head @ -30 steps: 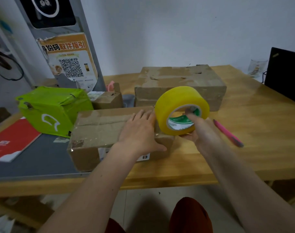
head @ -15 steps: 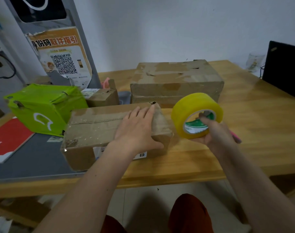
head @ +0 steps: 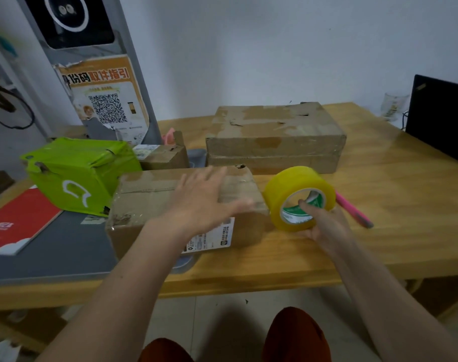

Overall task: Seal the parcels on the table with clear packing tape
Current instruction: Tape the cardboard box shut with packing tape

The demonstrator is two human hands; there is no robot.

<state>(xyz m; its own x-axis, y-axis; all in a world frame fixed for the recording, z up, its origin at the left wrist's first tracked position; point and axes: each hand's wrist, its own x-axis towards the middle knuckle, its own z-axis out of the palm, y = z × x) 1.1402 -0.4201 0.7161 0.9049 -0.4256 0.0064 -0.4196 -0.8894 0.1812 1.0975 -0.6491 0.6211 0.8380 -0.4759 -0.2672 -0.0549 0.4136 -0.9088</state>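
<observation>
Wooden table (head: pixel 379 205) held the parcels; I saw left hand (head: pixel 204 202) flat, fingers spread, blurred, on the near cardboard box (head: pixel 149 199). Right hand (head: pixel 324 226) gripped the tape roll (head: pixel 298 197) through its core, just right of that box

Tape roll (head: pixel 298 197) right of near box (head: pixel 154 205); larger box (head: pixel 275 134) behind.

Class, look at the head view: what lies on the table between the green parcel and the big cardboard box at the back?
In the head view, a small cardboard box sits between the green parcel and the big cardboard box.
</observation>
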